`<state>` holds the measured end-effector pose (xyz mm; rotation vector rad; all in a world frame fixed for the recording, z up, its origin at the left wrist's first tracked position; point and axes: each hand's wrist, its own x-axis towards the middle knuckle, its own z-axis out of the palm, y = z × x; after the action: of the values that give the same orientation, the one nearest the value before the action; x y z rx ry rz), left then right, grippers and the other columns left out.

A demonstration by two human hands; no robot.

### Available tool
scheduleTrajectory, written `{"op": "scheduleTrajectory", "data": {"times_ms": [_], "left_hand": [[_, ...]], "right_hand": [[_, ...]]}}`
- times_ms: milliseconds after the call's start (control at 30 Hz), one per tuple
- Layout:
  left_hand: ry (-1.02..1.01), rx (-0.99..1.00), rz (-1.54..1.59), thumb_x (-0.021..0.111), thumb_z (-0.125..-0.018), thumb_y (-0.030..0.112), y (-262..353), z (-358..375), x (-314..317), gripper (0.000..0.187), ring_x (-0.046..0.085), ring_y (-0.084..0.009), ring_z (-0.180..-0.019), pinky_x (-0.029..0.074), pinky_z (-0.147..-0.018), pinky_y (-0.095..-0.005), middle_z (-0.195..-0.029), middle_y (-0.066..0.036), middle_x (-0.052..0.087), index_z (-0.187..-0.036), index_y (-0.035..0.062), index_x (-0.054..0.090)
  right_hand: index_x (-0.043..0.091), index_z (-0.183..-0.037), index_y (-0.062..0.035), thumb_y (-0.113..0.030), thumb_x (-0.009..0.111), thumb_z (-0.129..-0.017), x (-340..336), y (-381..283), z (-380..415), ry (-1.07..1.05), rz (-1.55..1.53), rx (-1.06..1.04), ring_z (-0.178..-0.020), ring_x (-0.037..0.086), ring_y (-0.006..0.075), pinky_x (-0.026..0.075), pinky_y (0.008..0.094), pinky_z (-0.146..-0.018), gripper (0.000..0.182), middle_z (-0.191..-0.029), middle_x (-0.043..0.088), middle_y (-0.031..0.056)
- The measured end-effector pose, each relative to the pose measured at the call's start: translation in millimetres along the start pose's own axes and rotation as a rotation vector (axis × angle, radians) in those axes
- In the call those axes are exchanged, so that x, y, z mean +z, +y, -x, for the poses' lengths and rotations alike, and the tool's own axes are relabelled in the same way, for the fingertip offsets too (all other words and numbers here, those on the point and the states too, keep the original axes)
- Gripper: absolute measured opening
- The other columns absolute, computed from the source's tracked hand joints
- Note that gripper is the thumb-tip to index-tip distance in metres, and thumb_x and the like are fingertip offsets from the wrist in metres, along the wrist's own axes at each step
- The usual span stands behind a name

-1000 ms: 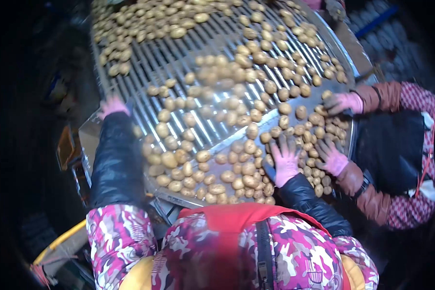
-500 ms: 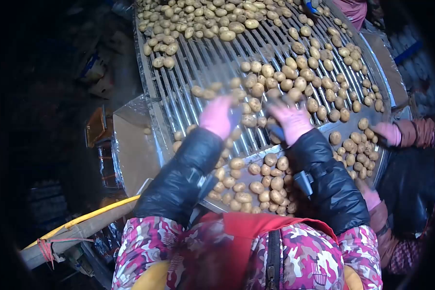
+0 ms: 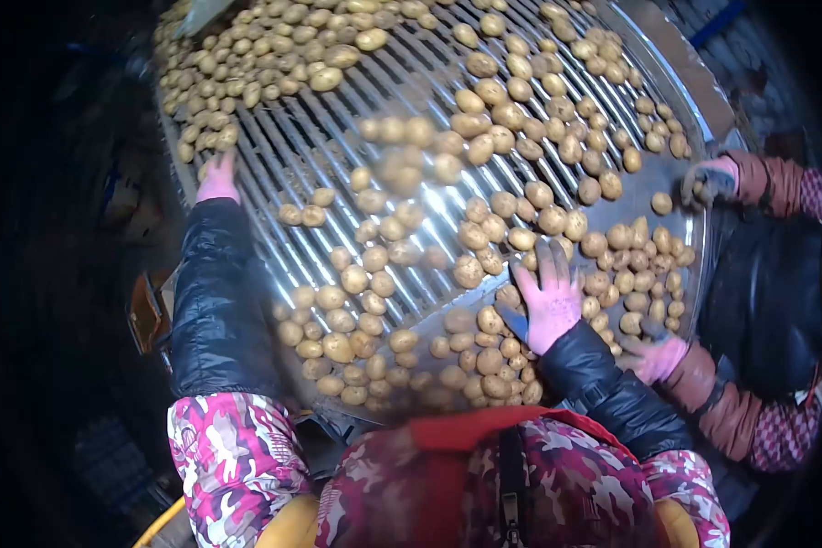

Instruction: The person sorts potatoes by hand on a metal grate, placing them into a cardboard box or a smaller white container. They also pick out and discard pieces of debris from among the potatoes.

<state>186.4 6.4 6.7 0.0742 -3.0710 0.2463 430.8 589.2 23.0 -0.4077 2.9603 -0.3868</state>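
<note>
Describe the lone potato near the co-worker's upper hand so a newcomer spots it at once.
From the rack of metal bars, go to the plain metal plate at its lower right. There, left of the co-worker's upper hand in the picture, lies one potato. It stands alone, while its neighbours sit bunched.

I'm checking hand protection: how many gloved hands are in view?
4: left hand, by the metal bars; right hand, among potatoes; a co-worker's far hand and near hand, at picture right. Others may be hidden.
</note>
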Motion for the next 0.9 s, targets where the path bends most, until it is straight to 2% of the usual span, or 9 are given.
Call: {"op": "scheduleTrajectory", "data": {"times_ms": [33,200,300,400,467,533,600,700,900], "left_hand": [[-0.065,-0.215,0.057,0.053,-0.097,0.009,16,3,-11,0.055,0.06,-0.0452,-0.128,0.05,-0.108,-0.0501,-0.147,-0.027,0.052,-0.151,0.0218,0.054],[-0.073,-0.561,0.129,0.068,-0.089,0.03,30,18,-7,0.054,0.063,-0.0461,-0.121,0.051,-0.106,-0.0513,-0.133,-0.029,0.06,-0.142,0.0191,0.063],[0.211,-0.4,0.393,0.089,-0.075,0.033,57,54,2,0.065,0.06,-0.043,-0.124,0.049,-0.109,-0.0472,-0.135,-0.025,0.057,-0.135,0.0201,0.068],[0.353,-0.339,0.753,0.083,-0.083,0.006,132,86,-32,0.053,0.066,-0.0298,-0.116,0.057,-0.098,-0.0372,-0.13,-0.015,0.059,-0.132,0.015,0.066],[0.35,-0.452,1.505,0.085,-0.085,0.009,169,95,-33,0.057,0.066,-0.0226,-0.107,0.057,-0.093,-0.0344,-0.119,-0.011,0.065,-0.136,0.0087,0.06],[0.275,-0.495,1.614,0.08,-0.09,0.003,205,126,-84,0.055,0.065,-0.018,-0.103,0.057,-0.091,-0.0301,-0.117,-0.007,0.066,-0.139,0.0047,0.055],[0.449,-0.29,1.598,0.079,-0.089,-0.001,223,146,-80,0.054,0.065,-0.0183,-0.107,0.056,-0.093,-0.0295,-0.121,-0.008,0.066,-0.138,0.0044,0.056],[0.126,-0.431,2.201,0.072,-0.09,-0.008,239,196,-123,0.053,0.065,-0.018,-0.11,0.056,-0.094,-0.0292,-0.125,-0.008,0.065,-0.138,0.0039,0.055],[0.167,-0.183,1.926,0.07,-0.093,-0.008,222,282,-149,0.062,0.069,-0.0156,-0.097,0.062,-0.082,-0.0303,-0.127,-0.009,0.062,-0.149,0.0049,0.047]], "right_hand": [[0.061,-0.14,-0.0131,-0.047,0.074,-0.086,2,1,2,0.007,0.001,0.001,-0.148,0.033,0.0499,0.031,0.0694,-0.114,0.065,-0.156,0.039,0.027],[0.061,-0.139,-0.0122,-0.047,0.075,-0.086,9,4,1,0.01,0.028,0.004,-0.149,0.031,0.0505,0.029,0.0677,-0.117,0.065,-0.158,0.037,0.027],[0.061,-0.14,-0.0135,-0.044,0.074,-0.086,3,-2,1,0.042,-0.025,-0.009,-0.149,0.031,0.0498,0.028,0.0649,-0.118,0.064,-0.158,0.037,0.0258],[0.061,-0.141,-0.014,-0.045,0.073,-0.088,7,-2,4,0.089,0.037,0.0,-0.149,0.032,0.0486,0.027,0.0625,-0.12,0.063,-0.157,0.039,0.0236],[0.06,-0.142,-0.0146,-0.045,0.071,-0.091,7,-3,5,0.113,0.018,0.005,-0.148,0.033,0.0478,0.027,0.0627,-0.12,0.061,-0.157,0.039,0.0225],[0.059,-0.142,-0.0152,-0.045,0.072,-0.09,5,-7,8,0.136,0.014,0.012,-0.148,0.033,0.0475,0.027,0.0629,-0.12,0.061,-0.157,0.039,0.022],[0.059,-0.142,-0.0155,-0.045,0.073,-0.091,9,-8,9,0.126,0.041,0.028,-0.149,0.032,0.0475,0.027,0.063,-0.12,0.061,-0.158,0.039,0.022],[0.059,-0.144,-0.016,-0.046,0.072,-0.092,16,-8,12,0.165,0.054,0.029,-0.151,0.03,0.0473,0.03,0.0639,-0.118,0.062,-0.159,0.038,0.0225],[0.058,-0.146,-0.0151,-0.047,0.07,-0.095,16,-11,13,0.206,0.07,-0.014,-0.151,0.031,0.0454,0.032,0.0581,-0.12,0.061,-0.159,0.04,0.0231]]}}
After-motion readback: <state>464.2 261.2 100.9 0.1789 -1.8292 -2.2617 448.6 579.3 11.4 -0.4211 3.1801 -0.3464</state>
